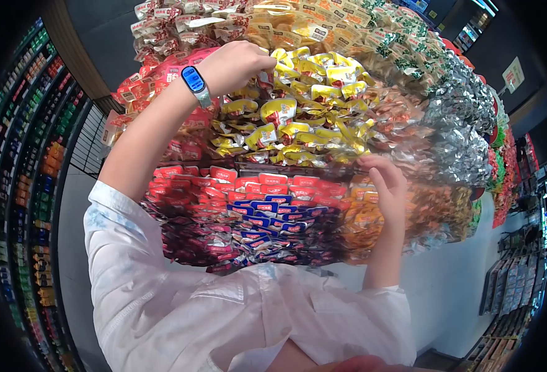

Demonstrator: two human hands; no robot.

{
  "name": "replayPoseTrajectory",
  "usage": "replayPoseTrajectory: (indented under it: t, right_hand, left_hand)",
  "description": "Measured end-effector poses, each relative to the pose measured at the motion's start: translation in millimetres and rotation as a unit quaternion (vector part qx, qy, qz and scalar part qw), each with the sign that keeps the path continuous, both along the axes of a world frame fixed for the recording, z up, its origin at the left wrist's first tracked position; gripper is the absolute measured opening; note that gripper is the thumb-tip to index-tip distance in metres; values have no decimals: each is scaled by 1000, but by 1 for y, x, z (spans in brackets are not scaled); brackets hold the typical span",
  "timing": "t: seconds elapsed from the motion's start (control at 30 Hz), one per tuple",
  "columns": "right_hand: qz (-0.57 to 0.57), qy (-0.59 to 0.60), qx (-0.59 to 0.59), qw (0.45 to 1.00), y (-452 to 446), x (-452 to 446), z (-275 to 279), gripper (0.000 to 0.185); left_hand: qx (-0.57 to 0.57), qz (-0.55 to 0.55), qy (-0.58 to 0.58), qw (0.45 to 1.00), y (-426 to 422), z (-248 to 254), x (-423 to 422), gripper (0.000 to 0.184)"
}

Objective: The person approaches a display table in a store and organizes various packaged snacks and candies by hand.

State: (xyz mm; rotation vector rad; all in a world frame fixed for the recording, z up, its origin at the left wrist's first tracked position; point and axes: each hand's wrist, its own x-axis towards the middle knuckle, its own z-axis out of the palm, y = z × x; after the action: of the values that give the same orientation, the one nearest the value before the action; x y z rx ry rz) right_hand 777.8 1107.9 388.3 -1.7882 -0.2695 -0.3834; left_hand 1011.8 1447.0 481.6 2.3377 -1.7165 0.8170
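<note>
My left hand (242, 67), with a smartwatch (193, 79) on the wrist, reaches to the far left edge of a heap of yellow snack packets (279, 111). Its fingers are curled together against a packet's edge there, and their tips are partly hidden. At the heap's near right edge is my right hand (386, 181), fingers bent and thumb apart from them. Its fingertips are close to a yellow wrapper; whether they touch it is unclear. Below the yellow heap lie red packets (273, 180) and blue packets (267, 214).
Brown-red packets (180, 25), tan packets (310, 28), green-and-white packets (403, 43) and silver packets (462, 93) fill the display's far and right sides. Orange packets (366, 217) lie below my right hand. Stocked shelves (22, 161) line the left; a wire rack (87, 142) stands nearby.
</note>
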Motion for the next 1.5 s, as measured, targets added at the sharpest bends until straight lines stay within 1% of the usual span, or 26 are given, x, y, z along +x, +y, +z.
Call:
replayPoseTrajectory:
  t: [0.07, 0.13, 0.17, 0.23, 0.27, 0.3, 0.33, 0.4, 0.47, 0.53, 0.57, 0.6, 0.67, 0.7, 0.77, 0.87, 0.93, 0.97, 1.0, 1.07, 1.1, 1.13, 1.2, 1.27, 1.37, 1.5]
  right_hand:
    - [-30, -6, -33, 999, -3, 0, 2, 13]
    - [-31, -15, -26, 999, -5, 1, 5, 12]
    - [-49, -26, -49, 997, -3, -1, 11, 11]
    - [-74, -68, -120, 988, -9, 2, 14, 11]
    - [-76, -71, -120, 987, -9, 3, 20, 11]
    - [-101, -79, -179, 975, -9, 2, 27, 13]
    - [-125, -86, -237, 959, -10, 1, 32, 14]
    - [-128, -94, -260, 952, -15, 4, 35, 17]
    - [-131, -97, -278, 947, -18, 8, 37, 21]
    - [-121, -96, -328, 932, -19, 12, 43, 29]
    - [-106, -83, -341, 930, -24, 16, 45, 35]
    - [-103, -58, -327, 937, -28, 22, 45, 34]
    - [-109, -32, -301, 947, -33, 33, 49, 28]
    - [-115, -30, -294, 948, -38, 39, 49, 28]
    - [-96, 40, -330, 938, -50, 51, 49, 25]
    - [-111, 15, -385, 916, -56, 67, 45, 22]
    - [-115, 6, -387, 915, -65, 80, 37, 21]
    - [-111, -8, -395, 912, -68, 83, 33, 21]
    - [-107, -11, -392, 914, -70, 85, 32, 21]
    - [-86, 62, -428, 897, -73, 93, 34, 29]
    - [-83, 63, -428, 898, -72, 95, 34, 32]
    - [-78, 57, -428, 898, -71, 95, 35, 32]
    - [-88, 95, -490, 862, -66, 92, 40, 34]
    - [-83, 68, -533, 840, -62, 87, 39, 34]
    - [-90, 81, -545, 830, -54, 86, 42, 35]
    - [-72, 111, -562, 816, -56, 95, 41, 35]
  left_hand:
    - [-2, 19, 43, 999, 1, -5, 2, 17]
    - [-2, 28, 53, 998, 2, -7, 3, 18]
    - [-3, 39, 61, 997, 2, -5, 2, 20]
    - [27, 64, 39, 997, 2, -1, -3, 21]
    - [57, 90, 19, 994, 1, 3, -7, 23]
    - [41, 88, -6, 995, 1, 4, -11, 10]
    - [40, 87, -8, 995, -1, 4, -13, 10]
    - [57, 123, -15, 991, -5, 3, -16, 24]
    - [50, 109, -4, 993, -8, 3, -19, 22]
    - [23, 66, 106, 992, -8, 3, -16, 20]
    - [16, 69, 121, 990, -6, 7, -15, 19]
    - [20, 112, 85, 990, -3, 6, -12, 14]
    - [43, 126, 84, 988, -3, 4, -3, 14]
    - [60, 129, 31, 989, -8, 5, -8, 16]
    - [92, 128, 2, 987, -24, 5, -17, 17]
    - [132, 141, -40, 980, -37, 0, -25, 18]
    - [60, 226, 4, 972, -29, 4, -22, 19]
    - [53, 293, -37, 954, -25, 3, -20, 18]
    - [56, 298, -39, 952, -24, 1, -17, 18]
    - [45, 267, 17, 963, -19, 0, -13, 15]
    - [29, 220, 17, 975, -19, -2, -12, 14]
    - [10, 184, 58, 981, -19, -6, -11, 13]
    - [15, 174, 53, 983, -22, -10, -14, 13]
    - [28, 192, 51, 980, -23, -13, -14, 15]
    - [57, 234, 14, 971, -22, -20, -15, 14]
    - [88, 293, 6, 952, -32, -30, -14, 16]
